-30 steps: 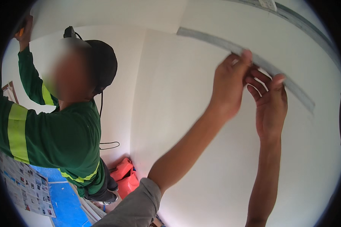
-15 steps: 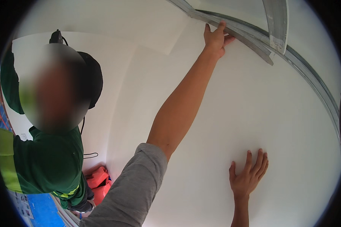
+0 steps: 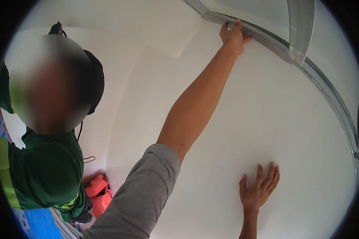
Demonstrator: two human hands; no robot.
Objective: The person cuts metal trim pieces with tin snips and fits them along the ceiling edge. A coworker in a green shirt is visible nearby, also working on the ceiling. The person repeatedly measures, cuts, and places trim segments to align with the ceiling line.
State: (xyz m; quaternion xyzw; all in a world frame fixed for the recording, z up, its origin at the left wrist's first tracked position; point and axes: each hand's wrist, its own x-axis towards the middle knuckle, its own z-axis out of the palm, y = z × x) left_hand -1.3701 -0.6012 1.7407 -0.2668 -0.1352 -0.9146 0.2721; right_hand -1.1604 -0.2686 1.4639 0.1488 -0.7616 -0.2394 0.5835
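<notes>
At the top, my left hand [image 3: 232,38] is closed round a short grey metal channel [image 3: 269,43], with its thumb and fingers at the edge. The channel lies along the curved-looking metal track [image 3: 332,93] that runs where the white wall meets the surface above. Its right end sits beside a wider metal profile [image 3: 301,30] that crosses the track. Lower right, my right hand [image 3: 257,194] rests flat on the white wall [image 3: 211,171] with fingers spread, holding nothing.
On the left stands another person in a green top [image 3: 48,171] with reflective bands and a dark cap, close to my left arm. Behind them are an orange-red bag-like item [image 3: 99,195], a black cable [image 3: 80,131] and a blue surface [image 3: 42,223].
The metal channel's right end, which hung below the track, has swung up against it. My left hand moved slightly up and right with it. My right hand stays on the wall.
</notes>
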